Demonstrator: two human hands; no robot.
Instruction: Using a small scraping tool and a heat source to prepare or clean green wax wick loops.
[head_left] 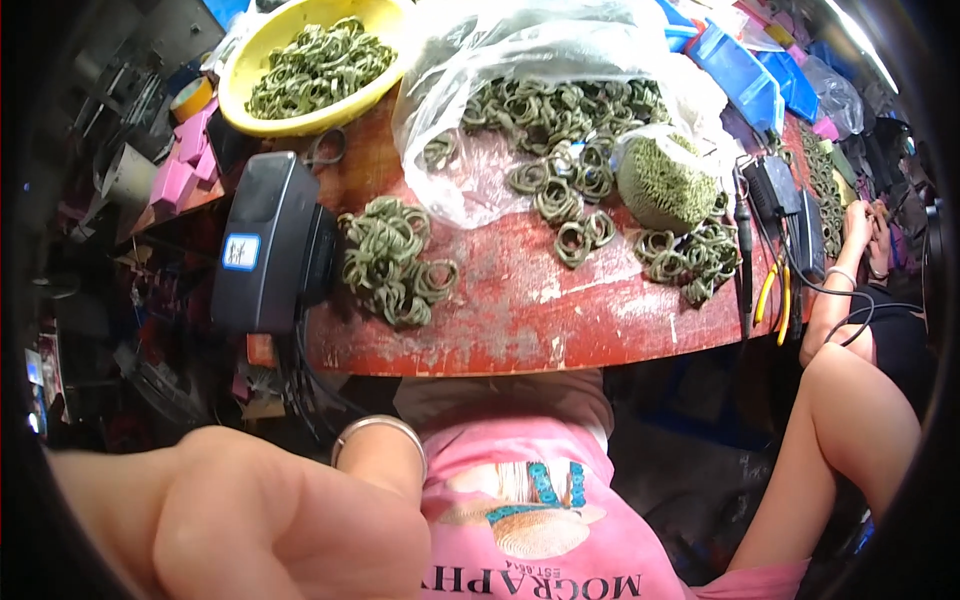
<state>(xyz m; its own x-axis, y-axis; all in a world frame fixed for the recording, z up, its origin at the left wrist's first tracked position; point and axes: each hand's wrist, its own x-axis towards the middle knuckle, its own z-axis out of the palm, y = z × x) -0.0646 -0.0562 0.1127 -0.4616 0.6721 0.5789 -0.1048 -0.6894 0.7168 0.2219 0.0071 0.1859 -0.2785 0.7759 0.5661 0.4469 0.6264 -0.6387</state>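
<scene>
Taking the middle of the red table as the clock's centre, the left hand looms large between 7 and 8 o'clock, well short of the tabletop and close to the lens; its fingers look curled in, but I cannot tell whether they pinch anything. The right arm bends sharply at 4 o'clock, its hand out of view, so I cannot tell how that one is held. The green rings lie loose in a heap at 9 o'clock, in another at 3, inside a clear plastic bag at 12, and in a yellow bowl between 10 and 11. A black box stands just beyond the 9 o'clock heap. A bristly green ball sits at 2, and yellow-handled pliers near 3. Farther out at 3, a co-worker's hand shows.
</scene>
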